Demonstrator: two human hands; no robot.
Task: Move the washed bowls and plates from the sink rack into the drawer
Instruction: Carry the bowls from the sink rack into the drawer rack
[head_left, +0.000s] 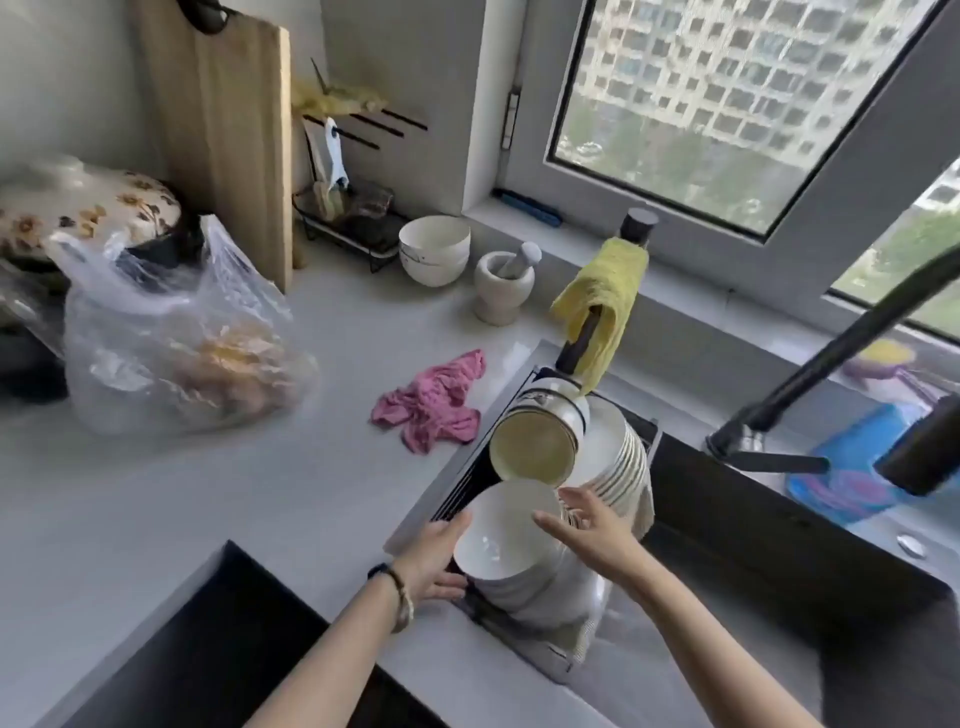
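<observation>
From the head camera, the left hand (436, 564) is pressing nearly straight fingers against the 9 o'clock side of the stacked white bowls (501, 545). The right hand (589, 530) is flanking them at 3 o'clock, fingers extended, thumb lying over the top rim. The stack is sitting in the sink rack (462, 483). Tilted bowls (532, 447) and upright plates (621, 467) are leaning at its 12 o'clock. Flat palms are probably risking a slip on wet glaze, and lifting may be nudging those leaning bowls over.

- Your white bowls (506, 540) sit nested, mouths up, at the near end of the sink rack (460, 499).
- Your white plates (621, 467) stand on edge along the rack's right side.
- Your tipped bowls (532, 449) lie stacked sideways toward the rack's far end, yellowish insides facing you.
</observation>
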